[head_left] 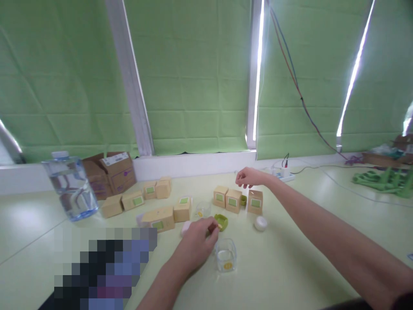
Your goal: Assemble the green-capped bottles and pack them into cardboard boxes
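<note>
My left hand (200,241) is closed in a pinch at the edge of a green, scalloped dish-like piece (222,221); what its fingertips hold, if anything, is too small to make out. In front of it stands a clear square cup (226,255) with a yellow sticker, and a second clear cup (203,209) sits behind. A white object (185,228) is partly hidden by this hand. My right hand (250,177) reaches above small tan boxes (232,201), fingers loosely bent downward and apart, nothing visible in them. Below it is a small green cup-like piece (243,200).
A white round piece (260,223) lies before the right-hand tan box (255,202). More tan boxes (158,218) stand left, with a large water bottle (71,187) and a cardboard carton (118,174) beyond. A power strip (285,175) and green cloth-like material (380,181) lie right.
</note>
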A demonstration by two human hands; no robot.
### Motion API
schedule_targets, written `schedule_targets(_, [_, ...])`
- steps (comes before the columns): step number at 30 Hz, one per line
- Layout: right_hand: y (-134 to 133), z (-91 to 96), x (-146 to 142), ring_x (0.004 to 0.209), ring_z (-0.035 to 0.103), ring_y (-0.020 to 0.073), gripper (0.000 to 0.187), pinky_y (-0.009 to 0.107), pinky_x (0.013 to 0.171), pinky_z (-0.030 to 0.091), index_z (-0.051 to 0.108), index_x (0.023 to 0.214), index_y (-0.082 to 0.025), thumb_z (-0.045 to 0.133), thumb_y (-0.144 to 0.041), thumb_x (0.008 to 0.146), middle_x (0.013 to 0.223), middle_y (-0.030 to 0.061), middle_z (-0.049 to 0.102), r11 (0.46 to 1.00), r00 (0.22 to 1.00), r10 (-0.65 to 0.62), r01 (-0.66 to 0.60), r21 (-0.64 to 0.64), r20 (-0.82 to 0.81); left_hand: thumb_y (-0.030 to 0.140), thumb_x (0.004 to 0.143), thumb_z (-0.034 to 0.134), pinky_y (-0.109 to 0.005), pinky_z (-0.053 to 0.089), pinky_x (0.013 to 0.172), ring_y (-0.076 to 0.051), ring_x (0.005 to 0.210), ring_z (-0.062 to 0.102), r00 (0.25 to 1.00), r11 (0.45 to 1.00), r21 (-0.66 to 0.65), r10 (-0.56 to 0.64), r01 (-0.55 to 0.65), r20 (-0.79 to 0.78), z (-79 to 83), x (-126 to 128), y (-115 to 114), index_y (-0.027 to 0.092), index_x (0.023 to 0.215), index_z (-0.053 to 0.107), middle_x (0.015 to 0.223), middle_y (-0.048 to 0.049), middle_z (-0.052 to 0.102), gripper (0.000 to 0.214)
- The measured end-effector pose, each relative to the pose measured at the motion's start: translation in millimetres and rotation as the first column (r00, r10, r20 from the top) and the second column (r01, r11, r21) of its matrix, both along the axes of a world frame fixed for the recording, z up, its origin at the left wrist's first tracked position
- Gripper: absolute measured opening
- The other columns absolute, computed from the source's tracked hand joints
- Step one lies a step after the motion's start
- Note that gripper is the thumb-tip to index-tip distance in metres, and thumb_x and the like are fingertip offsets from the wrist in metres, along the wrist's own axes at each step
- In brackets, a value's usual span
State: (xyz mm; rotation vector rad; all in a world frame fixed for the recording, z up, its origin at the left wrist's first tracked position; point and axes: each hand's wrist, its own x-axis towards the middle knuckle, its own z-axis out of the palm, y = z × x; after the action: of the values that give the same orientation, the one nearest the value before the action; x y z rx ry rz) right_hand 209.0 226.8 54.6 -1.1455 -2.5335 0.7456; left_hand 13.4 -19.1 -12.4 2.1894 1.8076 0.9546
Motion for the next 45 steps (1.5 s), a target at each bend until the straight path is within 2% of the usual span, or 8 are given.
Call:
schedule_targets(6, [21,-15.2,-11,0.087,0.069,0.0194,0.026,0.033,0.074,0.057,0.067,0.109,-0.017,0.068,-0.031,0.087,0.104,0.0078,0.070,0.986,0.952,0.024,0.027,-0.165,0.304,0.026,0.090,0.045,-0.028,0.038,0.064,-0.018,0.067,0.059,1.000,1.000,-0.024,-0.001,0.001,-0.029,0.1,-1,3,0.021,0.082,0.063,0.078,-0.0024,0.069,0.020])
schedule_targets(10, [27,-24.5,-14,0.103,0.062,0.0225,0.032,0.042,0.086,0.055,0.057,0.122,-0.016,0.058,-0.032,0.095,0.124,0.0093,0.059,0.992,0.903,0.035,0.022,-0.126,0.429,0.027,0.091,0.045,-0.028,0.038,0.065,-0.017,0.069,0.059,1.000,1.000,-0.016,-0.005,0.004,-0.031,-0.3,-1,3,0.021,0.083,0.062,0.080,-0.0022,0.069,0.020])
schedule_targets(16, [30,-29.7,-15,0.101,0.063,0.0219,0.030,0.041,0.085,0.055,0.059,0.120,-0.015,0.058,-0.032,0.095,0.121,0.0088,0.061,1.000,0.877,0.026,-0.015,-0.027,0.479,0.024,0.090,0.045,-0.028,0.038,0.066,-0.017,0.071,0.059,1.000,1.000,-0.015,-0.010,0.010,-0.025,-0.1,-1,1,0.021,0.082,0.063,0.079,-0.0019,0.068,0.019])
schedule_targets(23, [29,-18.9,-15,0.074,0.069,0.0197,0.027,0.027,0.068,0.053,0.074,0.081,-0.016,0.084,-0.022,0.057,0.078,0.0054,0.073,0.990,0.930,-0.054,0.002,0.143,0.364,0.024,0.089,0.045,-0.028,0.038,0.066,-0.018,0.071,0.059,1.000,1.000,-0.017,-0.006,0.005,-0.023,0.2,-1,-1,0.021,0.081,0.062,0.079,-0.0016,0.067,0.019])
schedule_targets(30, [19,25.4,2,0.060,0.066,0.0154,0.020,0.023,0.055,0.051,0.069,0.082,-0.012,0.076,-0.028,0.072,0.075,0.0091,0.073,0.964,0.993,-0.077,0.050,0.260,0.093,0.023,0.087,0.047,-0.028,0.038,0.067,-0.018,0.070,0.059,1.000,1.000,0.013,0.006,-0.006,0.001,-0.7,-1,-2,0.021,0.079,0.063,0.075,-0.0013,0.067,0.018])
schedule_targets(35, [-25,43.9,-5,0.070,0.066,0.0131,0.027,0.020,0.056,0.052,0.063,0.094,-0.015,0.063,-0.041,0.087,0.092,0.0085,0.072,0.958,0.987,0.059,-0.014,0.287,-0.149,0.023,0.089,0.046,-0.028,0.040,0.065,-0.017,0.069,0.059,1.000,1.000,0.013,-0.001,0.001,0.015,-1.2,-1,-1,0.021,0.080,0.063,0.077,-0.0014,0.068,0.019])
schedule_targets(39, [-83,16.4,-27,0.065,0.062,0.0128,0.028,0.022,0.056,0.049,0.063,0.088,-0.016,0.066,-0.044,0.084,0.075,0.0028,0.068,0.947,0.857,0.301,-0.216,0.239,-0.417,0.026,0.089,0.048,-0.027,0.043,0.064,-0.017,0.069,0.061,0.994,0.996,0.064,0.049,-0.056,0.095,-3.4,-4,4,0.021,0.081,0.064,0.078,-0.0020,0.069,0.018])
schedule_targets(45, [-125,-50.1,-48,0.066,0.061,0.0131,0.021,0.022,0.059,0.047,0.062,0.082,-0.017,0.068,-0.038,0.082,0.073,0.0005,0.066,0.962,0.827,0.272,-0.240,0.128,-0.492,0.032,0.086,0.051,-0.028,0.050,0.063,-0.018,0.070,0.066,0.927,0.968,0.144,0.146,-0.206,0.346,-2.1,-19,15,0.019,0.083,0.062,0.079,-0.0037,0.070,0.017])
